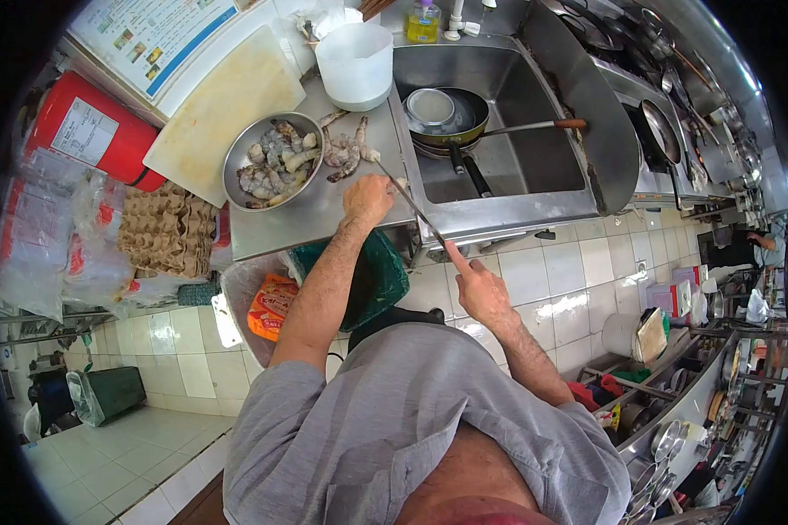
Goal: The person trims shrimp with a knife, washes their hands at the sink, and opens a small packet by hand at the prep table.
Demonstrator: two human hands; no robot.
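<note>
My right hand (484, 293) grips a long, thin-bladed knife (418, 211), its blade slanting up and left over the counter edge. On the steel counter (276, 229), my left hand (368, 201) is closed, fingers curled near the blade. Whatever it may hold is hidden. Just beyond the left hand lie several whole shrimp (346, 156), close to the knife tip. To their left stands a round metal bowl (228, 185) containing many greyish shrimp (276, 162).
A white tub (355, 66) stands behind the shrimp, beside a leaning cutting board (228, 109). At right, the sink (534, 166) contains stacked pans (464, 131). Below the counter is a green bin (396, 271); egg trays (166, 229) and a red fire extinguisher (127, 157) are at left.
</note>
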